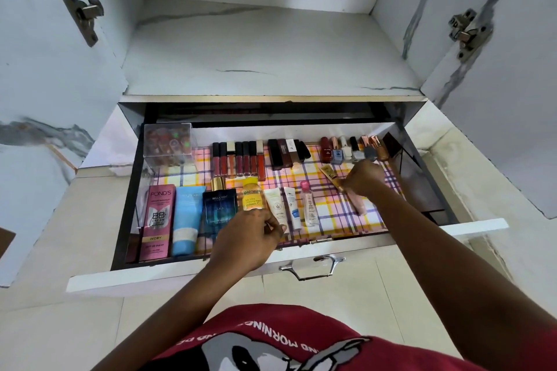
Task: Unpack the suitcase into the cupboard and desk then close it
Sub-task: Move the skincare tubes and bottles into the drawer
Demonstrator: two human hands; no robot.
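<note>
In the open drawer (470,227), the right hand (363,178) pinches a gold tube (331,177) lying slantwise, cap toward the nail polishes (351,149). The left hand (251,235), nearer the front row, grips a yellow bottle (253,194) standing upright.

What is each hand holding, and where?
The right hand pinches a gold tube at its lower end. The left hand grips the yellow Garnier bottle at its base.

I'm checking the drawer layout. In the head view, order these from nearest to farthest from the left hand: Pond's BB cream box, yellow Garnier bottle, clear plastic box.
1. Yellow Garnier bottle, just above the left hand.
2. Pond's BB cream box, front left.
3. Clear plastic box, back left corner.
</note>
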